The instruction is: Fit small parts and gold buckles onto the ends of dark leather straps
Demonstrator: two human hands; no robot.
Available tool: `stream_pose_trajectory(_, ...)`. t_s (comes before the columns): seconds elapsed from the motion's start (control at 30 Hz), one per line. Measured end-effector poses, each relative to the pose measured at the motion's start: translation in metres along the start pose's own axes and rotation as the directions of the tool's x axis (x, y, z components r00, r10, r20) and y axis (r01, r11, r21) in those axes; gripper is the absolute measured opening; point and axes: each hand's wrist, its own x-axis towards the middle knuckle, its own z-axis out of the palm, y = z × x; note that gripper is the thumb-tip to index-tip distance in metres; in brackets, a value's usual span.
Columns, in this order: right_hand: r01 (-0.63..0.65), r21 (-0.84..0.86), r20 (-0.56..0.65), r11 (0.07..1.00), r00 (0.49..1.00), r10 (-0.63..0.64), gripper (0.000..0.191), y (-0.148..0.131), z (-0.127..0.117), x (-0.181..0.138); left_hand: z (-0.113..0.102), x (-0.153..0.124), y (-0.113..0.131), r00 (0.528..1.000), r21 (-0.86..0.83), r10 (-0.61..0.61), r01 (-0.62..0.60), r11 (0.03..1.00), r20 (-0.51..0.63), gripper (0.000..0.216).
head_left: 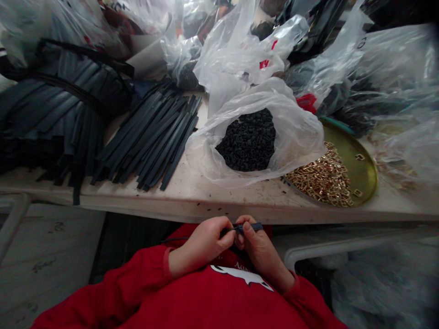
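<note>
Just below the near edge of the pale worktable (pixel 192 201), left hand (pixel 202 244) and right hand (pixel 257 249) both pinched shut on a dark strap (pixel 248 227). Beyond that edge, black strips (pixel 154 137), bag of black rings (pixel 248 141), brass tray (pixel 363 169); bare floor (pixel 44 260) left.

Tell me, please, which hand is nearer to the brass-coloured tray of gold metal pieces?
Right. The right hand sits below the table edge, down-left of the tray; the left hand is farther left. Both hold a dark strip.

Thin dark strap (pixel 247 227), lying level, pinched between both hands just below table edge.
</note>
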Motion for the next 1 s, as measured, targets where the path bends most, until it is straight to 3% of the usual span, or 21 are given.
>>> stream_pose_trajectory(0.13,0.046,-0.194,0.023,0.980,0.999,-0.042,0.033,-0.013,-0.006,-0.006,-0.006,0.004,0.002,0.965,-0.422,-0.193,0.252,0.871,0.178,0.017)
stream_pose_trajectory(0.23,0.089,-0.261,-0.008,0.961,0.995,-0.095,0.022,-0.016,-0.005,-0.006,-0.004,0.004,0.000,0.950,-0.517,-0.218,0.304,0.800,0.223,0.019)
stream_pose_trajectory(0.3,0.140,-0.268,-0.033,0.953,0.987,-0.154,0.020,-0.012,-0.003,-0.005,-0.003,0.003,0.002,0.961,-0.500,-0.209,0.272,0.822,0.179,0.019)
stream_pose_trajectory(0.4,0.169,-0.245,-0.084,0.955,0.977,-0.195,0.020,-0.004,-0.002,-0.003,-0.001,-0.001,0.008,0.991,-0.347,-0.122,0.133,0.928,0.053,0.015)
stream_pose_trajectory(0.5,0.167,-0.214,-0.111,0.962,0.975,-0.193,0.023,0.003,-0.002,-0.003,-0.001,-0.002,0.009,0.995,-0.005,0.090,-0.090,0.996,-0.030,0.019)
stream_pose_trajectory(0.57,0.161,-0.179,-0.108,0.971,0.977,-0.182,0.025,0.006,-0.001,-0.004,0.000,-0.002,0.005,0.969,0.270,0.247,-0.236,0.933,-0.006,0.025)
stream_pose_trajectory(0.63,0.153,-0.152,-0.108,0.976,0.979,-0.170,0.025,0.008,0.001,-0.004,0.003,-0.001,-0.003,0.932,0.474,0.358,-0.342,0.812,0.060,0.032)
stream_pose_trajectory(0.73,0.124,-0.192,-0.141,0.973,0.978,-0.153,0.024,0.011,0.001,-0.003,0.007,-0.001,-0.012,0.902,0.565,0.414,-0.407,0.718,0.123,0.034)
stream_pose_trajectory(0.87,0.090,-0.318,-0.147,0.944,0.979,-0.143,0.035,0.009,-0.003,-0.003,0.007,-0.002,-0.006,0.949,0.445,0.308,-0.303,0.843,0.062,0.030)
stream_pose_trajectory(0.93,0.101,-0.363,-0.119,0.926,0.981,-0.154,0.042,0.005,-0.006,-0.004,0.004,0.000,0.002,0.984,0.275,0.179,-0.176,0.945,0.012,0.024)
stream_pose_trajectory(1.0,0.125,-0.360,-0.098,0.925,0.980,-0.171,0.044,0.001,-0.009,-0.005,-0.001,0.002,0.009,0.999,0.027,0.010,-0.011,1.000,0.032,0.018)
